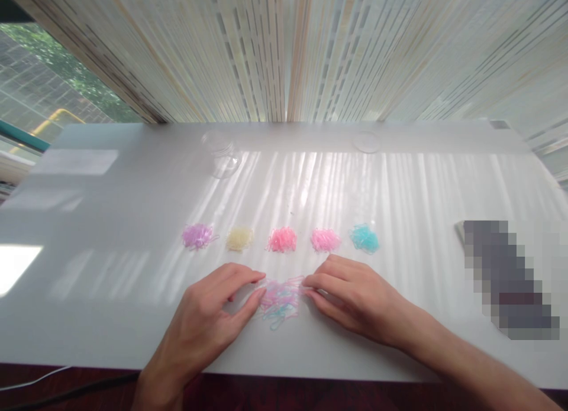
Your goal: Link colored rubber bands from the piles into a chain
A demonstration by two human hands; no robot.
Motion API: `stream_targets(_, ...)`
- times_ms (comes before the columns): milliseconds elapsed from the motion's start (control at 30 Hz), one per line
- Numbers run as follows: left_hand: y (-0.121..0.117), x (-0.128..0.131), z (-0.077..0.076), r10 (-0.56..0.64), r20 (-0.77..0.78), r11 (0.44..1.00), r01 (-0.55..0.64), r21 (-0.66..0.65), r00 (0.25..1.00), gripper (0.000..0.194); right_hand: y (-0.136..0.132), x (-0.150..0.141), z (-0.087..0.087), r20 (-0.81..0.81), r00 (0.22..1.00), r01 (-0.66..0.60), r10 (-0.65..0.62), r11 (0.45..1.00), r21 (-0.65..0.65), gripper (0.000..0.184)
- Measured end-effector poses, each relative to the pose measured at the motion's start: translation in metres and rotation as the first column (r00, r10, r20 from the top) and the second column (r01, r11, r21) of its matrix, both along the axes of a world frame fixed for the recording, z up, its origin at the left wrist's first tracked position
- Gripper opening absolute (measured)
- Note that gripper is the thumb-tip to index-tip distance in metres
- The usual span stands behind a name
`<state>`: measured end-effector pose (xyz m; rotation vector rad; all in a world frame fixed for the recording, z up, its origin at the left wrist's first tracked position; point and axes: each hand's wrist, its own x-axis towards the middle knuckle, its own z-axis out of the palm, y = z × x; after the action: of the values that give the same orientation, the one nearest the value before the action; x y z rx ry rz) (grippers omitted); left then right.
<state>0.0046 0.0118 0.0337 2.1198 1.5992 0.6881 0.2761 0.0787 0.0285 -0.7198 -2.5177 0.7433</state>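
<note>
A mixed pile of small translucent plastic pins with rounded loop ends (280, 301), in purple, pink and pale blue, lies on the white table between my hands. At its left edge is my left hand (219, 304), thumb and index finger apart with the thumb touching the pile. My right hand (350, 295) comes in from the other side, fingertips pinched on a pin at the pile's right edge. Beyond the hands, a row of sorted heaps runs from purple (197, 236) through yellow (239, 238), coral pink (283, 239) and light pink (325, 240) to turquoise (364, 238).
A clear jar (224, 159) stands at the back left of the table, and a clear round lid (367, 142) lies farther right. A pixelated dark object (510, 281) rests at the right. Striped blinds (288, 56) hang along the back edge.
</note>
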Motion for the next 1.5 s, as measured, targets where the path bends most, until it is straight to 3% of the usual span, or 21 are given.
stream_targets(133,-0.004,-0.001,0.0,-0.096,-0.013,0.993,0.094,-0.078,0.995,0.022,-0.001,-0.001,-0.002,0.017,0.999,-0.03,0.031,0.999,-0.041,0.023)
stream_targets(367,-0.004,-0.002,-0.006,-0.089,0.033,0.992,0.092,-0.088,0.995,0.016,-0.001,-0.004,-0.007,0.021,0.999,-0.047,0.048,0.997,-0.057,0.023)
stream_targets(967,0.003,0.026,0.001,-0.183,0.204,0.981,0.192,-0.022,0.962,0.012,-0.008,-0.011,-0.013,-0.156,0.988,-0.004,-0.004,0.999,-0.053,0.02)
stream_targets(1200,0.005,0.027,0.001,-0.183,0.202,0.981,0.192,-0.025,0.962,0.011,-0.008,-0.011,-0.012,-0.196,0.98,0.014,-0.024,0.999,-0.052,0.013)
stream_targets(1500,0.007,0.021,0.001,-0.138,0.221,0.988,0.149,-0.031,0.965,0.011,-0.006,-0.01,-0.009,-0.216,0.967,0.113,-0.136,0.987,-0.116,0.013)
